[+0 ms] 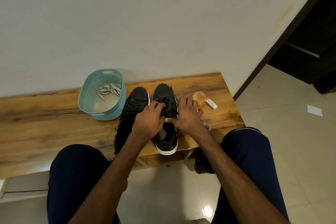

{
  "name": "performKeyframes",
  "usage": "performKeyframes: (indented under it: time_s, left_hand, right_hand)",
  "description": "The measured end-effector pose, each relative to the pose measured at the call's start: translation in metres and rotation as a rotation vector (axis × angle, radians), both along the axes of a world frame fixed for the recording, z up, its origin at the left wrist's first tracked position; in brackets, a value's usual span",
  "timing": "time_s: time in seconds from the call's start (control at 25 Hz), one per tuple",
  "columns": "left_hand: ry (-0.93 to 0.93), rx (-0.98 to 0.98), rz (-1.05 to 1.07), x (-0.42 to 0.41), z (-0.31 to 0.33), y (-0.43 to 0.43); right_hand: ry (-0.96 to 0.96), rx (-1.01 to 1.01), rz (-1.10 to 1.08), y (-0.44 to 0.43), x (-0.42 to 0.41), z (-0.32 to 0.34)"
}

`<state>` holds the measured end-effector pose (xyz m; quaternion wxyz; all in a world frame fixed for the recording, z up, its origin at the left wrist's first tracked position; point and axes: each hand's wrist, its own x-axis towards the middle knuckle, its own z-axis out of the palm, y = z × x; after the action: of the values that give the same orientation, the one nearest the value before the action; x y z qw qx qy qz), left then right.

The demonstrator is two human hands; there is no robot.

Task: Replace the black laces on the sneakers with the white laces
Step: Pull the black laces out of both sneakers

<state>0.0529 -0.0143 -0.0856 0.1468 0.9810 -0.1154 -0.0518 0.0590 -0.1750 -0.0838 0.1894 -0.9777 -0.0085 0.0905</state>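
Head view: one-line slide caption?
Left hand grips one sneaker's black laces, right hand touches it; white laces lie in blue basket.

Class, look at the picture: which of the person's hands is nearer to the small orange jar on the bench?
Right. The right hand lies just beside the orange jar, fingertips close to it; the left hand sits farther left, over the black laces of one sneaker.

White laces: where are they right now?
Head view, left of centre: the white laces lie loose inside the blue basket on the wooden bench, directly left of the pair of black sneakers.
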Motion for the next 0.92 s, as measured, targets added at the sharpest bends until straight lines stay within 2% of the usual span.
performKeyframes:
  time_s: [0.12,0.2,0.32,0.44,0.52,0.6,0.64,0.8,0.88,0.92]
  left_hand:
    - [-0.001,-0.042,0.048,-0.003,-0.009,-0.003]
    - [-0.070,-0.029,0.105,-0.003,-0.010,-0.009]
    - [-0.135,-0.058,0.185,-0.001,-0.011,-0.015]
    - [-0.144,-0.286,0.343,0.002,-0.014,-0.015]
    - [-0.011,-0.495,0.531,0.008,-0.013,-0.010]
    - [0.079,-0.620,0.598,0.013,-0.014,-0.002]
    - [0.072,-0.588,0.529,0.014,-0.013,0.001]
    - [-0.048,-0.239,0.071,0.014,-0.003,0.008]
    - [-0.124,-0.121,0.023,0.015,0.002,0.007]
    - [-0.168,-0.122,0.043,0.015,0.003,0.007]
  right_hand:
    - [0.114,0.026,0.081,0.002,0.002,0.001]
    - [0.110,0.101,0.068,0.003,0.000,-0.001]
    - [0.072,0.077,0.072,0.003,-0.005,-0.001]
    - [0.088,0.101,0.053,0.002,-0.006,-0.003]
    - [0.110,0.110,0.043,0.002,-0.005,-0.006]
    - [0.117,0.089,0.062,0.004,-0.004,-0.008]
    - [0.111,0.072,0.072,0.004,-0.004,-0.008]
    - [0.077,0.053,0.089,0.006,-0.003,-0.008]
    - [0.088,0.066,0.086,0.005,-0.002,-0.008]
    - [0.100,0.073,0.086,0.004,-0.002,-0.009]
